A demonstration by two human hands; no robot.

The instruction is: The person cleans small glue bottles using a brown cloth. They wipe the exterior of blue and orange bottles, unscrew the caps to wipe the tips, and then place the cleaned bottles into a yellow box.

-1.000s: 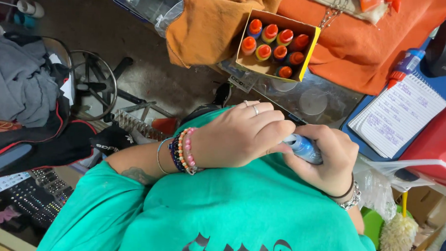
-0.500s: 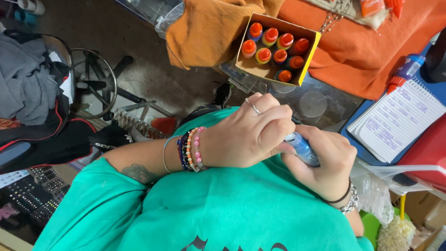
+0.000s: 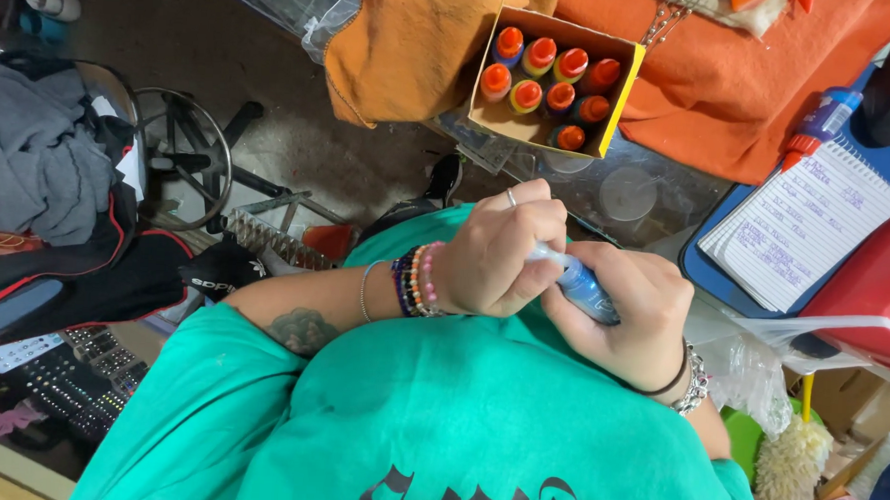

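A small blue bottle [image 3: 583, 286] lies sideways in my right hand [image 3: 627, 313], which is wrapped around its body just above my teal shirt. My left hand [image 3: 495, 252], with a ring and bead bracelets, is closed over the bottle's pale cap end. Both hands touch each other over my chest. Farther off, a yellow cardboard box [image 3: 617, 98] holds several similar bottles with orange caps, standing upright.
An orange cloth [image 3: 732, 83] covers the surface behind the box. A spiral notepad [image 3: 806, 226] lies on a blue board at right, beside a red container [image 3: 878, 289]. A stool base [image 3: 184, 154], grey clothes [image 3: 29, 162] and a bag are on the floor at left.
My hands have shifted slightly lower and to the right in view, still gripping the blue bottle. My left hand's fingers have turned a little on the cap end.
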